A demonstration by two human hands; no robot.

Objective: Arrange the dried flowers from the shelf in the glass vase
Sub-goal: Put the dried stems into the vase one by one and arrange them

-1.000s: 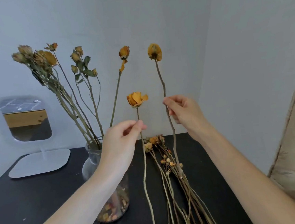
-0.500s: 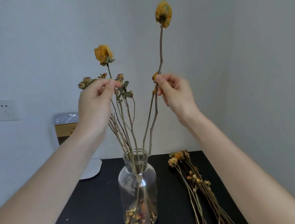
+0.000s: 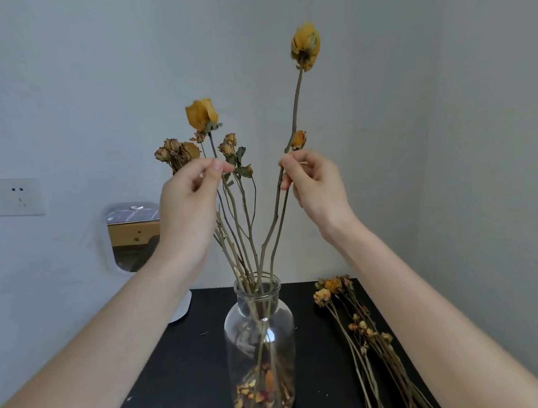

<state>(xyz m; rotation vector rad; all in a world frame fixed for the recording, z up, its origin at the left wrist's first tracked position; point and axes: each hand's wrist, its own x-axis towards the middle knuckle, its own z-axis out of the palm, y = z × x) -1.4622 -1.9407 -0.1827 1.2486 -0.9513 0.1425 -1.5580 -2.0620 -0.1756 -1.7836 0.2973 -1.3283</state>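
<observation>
A clear glass vase (image 3: pixel 261 341) stands on the black table (image 3: pixel 184 367), with dried petals at its bottom and several dried stems in its neck. My left hand (image 3: pixel 190 207) pinches the stem of a short yellow rose (image 3: pixel 202 115) between thumb and forefinger. My right hand (image 3: pixel 316 185) pinches the stem of a taller yellow rose (image 3: pixel 305 46). Both stems run down into the vase's neck. A bunch of small dried flowers (image 3: pixel 363 332) lies on the table to the right of the vase.
A white-framed mirror (image 3: pixel 131 238) on a stand sits behind my left arm against the wall. A wall socket plate (image 3: pixel 3 197) is at the left. The grey walls meet in a corner at the right, close to the table's edge.
Both hands have lifted a rose off the table and lowered its stem into the vase. The view has shifted so the vase is now centred.
</observation>
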